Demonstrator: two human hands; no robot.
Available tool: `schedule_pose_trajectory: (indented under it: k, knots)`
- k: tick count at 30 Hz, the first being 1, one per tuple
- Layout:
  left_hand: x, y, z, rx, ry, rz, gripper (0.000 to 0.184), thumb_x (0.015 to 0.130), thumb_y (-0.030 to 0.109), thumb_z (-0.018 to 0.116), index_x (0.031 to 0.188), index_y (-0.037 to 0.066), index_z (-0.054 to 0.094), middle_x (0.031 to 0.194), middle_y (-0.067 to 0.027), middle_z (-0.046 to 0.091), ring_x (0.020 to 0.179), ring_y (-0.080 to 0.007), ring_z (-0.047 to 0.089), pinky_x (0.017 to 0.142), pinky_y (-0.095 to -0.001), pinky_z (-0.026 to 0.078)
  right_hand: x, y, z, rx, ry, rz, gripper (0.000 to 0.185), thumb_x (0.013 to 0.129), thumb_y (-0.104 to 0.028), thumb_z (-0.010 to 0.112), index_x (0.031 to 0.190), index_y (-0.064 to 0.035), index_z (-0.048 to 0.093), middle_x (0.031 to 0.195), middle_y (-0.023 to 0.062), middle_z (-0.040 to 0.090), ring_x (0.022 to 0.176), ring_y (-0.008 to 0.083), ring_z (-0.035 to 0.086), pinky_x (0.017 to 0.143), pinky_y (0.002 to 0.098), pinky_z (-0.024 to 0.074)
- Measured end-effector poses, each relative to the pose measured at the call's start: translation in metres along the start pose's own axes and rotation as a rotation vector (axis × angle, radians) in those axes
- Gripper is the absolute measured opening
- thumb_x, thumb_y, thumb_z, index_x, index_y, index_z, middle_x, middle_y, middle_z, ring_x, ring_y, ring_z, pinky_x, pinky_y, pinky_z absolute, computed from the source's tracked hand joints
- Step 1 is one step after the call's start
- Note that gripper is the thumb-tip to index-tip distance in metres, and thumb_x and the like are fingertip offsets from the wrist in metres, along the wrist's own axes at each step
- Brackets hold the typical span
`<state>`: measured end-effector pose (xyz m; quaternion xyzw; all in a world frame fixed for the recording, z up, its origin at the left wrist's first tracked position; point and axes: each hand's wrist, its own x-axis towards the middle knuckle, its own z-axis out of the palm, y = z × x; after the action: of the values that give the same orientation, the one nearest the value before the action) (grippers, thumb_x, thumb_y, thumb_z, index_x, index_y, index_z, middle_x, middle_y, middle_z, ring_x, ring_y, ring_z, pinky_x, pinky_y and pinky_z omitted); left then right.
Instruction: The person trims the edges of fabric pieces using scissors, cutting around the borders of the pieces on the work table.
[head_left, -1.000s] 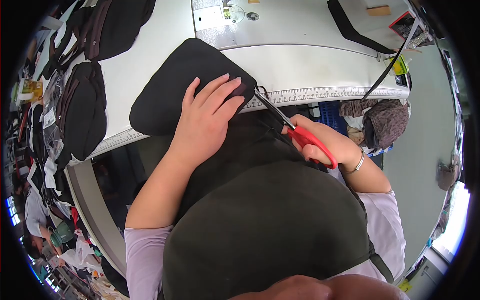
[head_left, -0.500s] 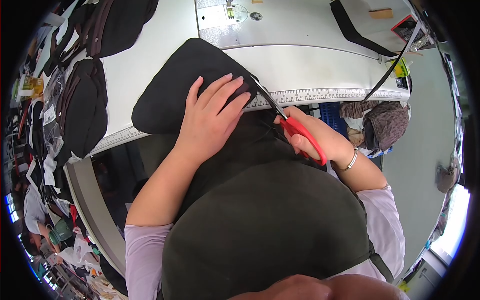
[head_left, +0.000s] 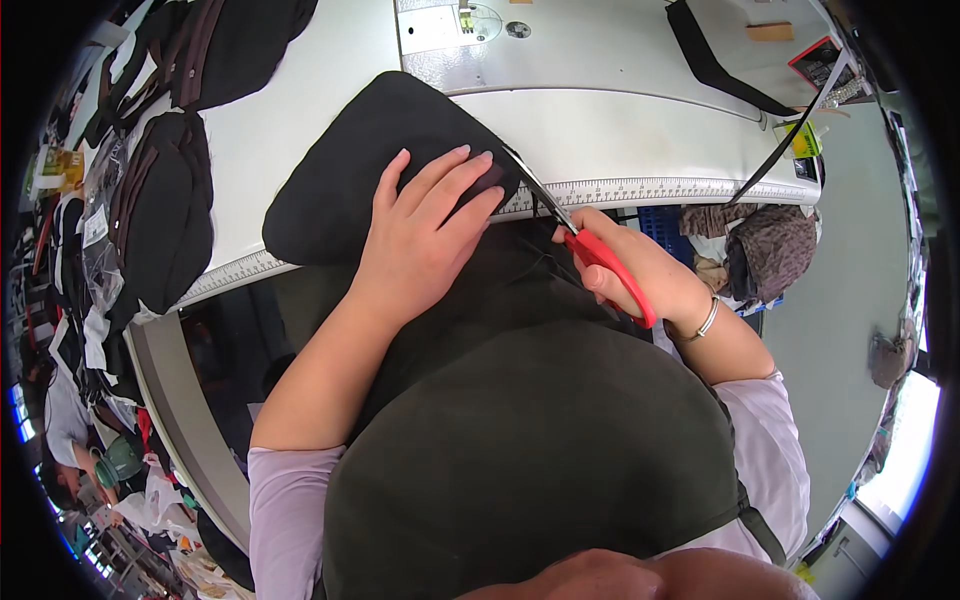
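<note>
A black fabric piece with a rounded corner lies over the front edge of the white sewing table. My left hand rests on it, palm down with the fingers somewhat apart, pressing it to the table. My right hand grips red-handled scissors, thumb and fingers around the handles. Their metal blades point up and left and meet the fabric's right edge, close to my left fingertips. How far the blades are apart is hard to see. A thin dark strip hangs by the blades at that edge.
A measuring tape runs along the table's front edge. The sewing machine's needle plate is at the back. Black fabric pieces with straps lie at left. A blue crate with crumpled cloth stands below the table at right.
Both hands keep nearly the same place. The scissors have shifted very slightly, and the thin dark strip beside the blades shows more clearly now.
</note>
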<state>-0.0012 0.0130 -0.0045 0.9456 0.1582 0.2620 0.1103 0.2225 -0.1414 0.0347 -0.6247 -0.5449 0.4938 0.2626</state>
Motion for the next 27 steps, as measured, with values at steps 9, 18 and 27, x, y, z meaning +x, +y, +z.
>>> schedule_pose_trajectory:
  k: [9, 18, 27]
  knots:
    - [0.000, 0.000, 0.000, 0.004, 0.007, 0.004, 0.034, 0.083, 0.008, 0.074, 0.115, 0.015, 0.068, 0.137, -0.0025, 0.061, 0.132, -0.0242, 0.055, 0.113, -0.0531, 0.034, -0.003, 0.000, -0.002, 0.029, 0.022, 0.025, 0.090, 0.087, -0.080, 0.053, 0.129, -0.0011, 0.051, 0.076, 0.0026, 0.057, 0.059, 0.0132, 0.058, 0.058, 0.0269, 0.0469]
    - [0.002, -0.003, -0.003, -0.016, -0.007, 0.014, 0.032, 0.082, 0.005, 0.073, 0.112, 0.014, 0.069, 0.136, -0.0029, 0.062, 0.131, -0.0244, 0.056, 0.114, -0.0527, 0.034, -0.008, -0.004, -0.007, 0.026, 0.024, 0.060, 0.086, 0.086, -0.079, 0.056, 0.127, -0.0027, 0.053, 0.078, 0.0022, 0.056, 0.061, 0.0115, 0.056, 0.057, 0.0252, 0.0466]
    - [0.003, -0.006, -0.005, -0.030, -0.002, 0.040, 0.028, 0.081, 0.002, 0.072, 0.107, 0.012, 0.069, 0.134, -0.0039, 0.063, 0.130, -0.0261, 0.057, 0.112, -0.0528, 0.037, -0.015, 0.014, -0.007, 0.043, -0.069, -0.039, 0.087, 0.087, -0.077, 0.057, 0.126, 0.0004, 0.050, 0.079, 0.0019, 0.057, 0.065, 0.0133, 0.057, 0.064, 0.0272, 0.0468]
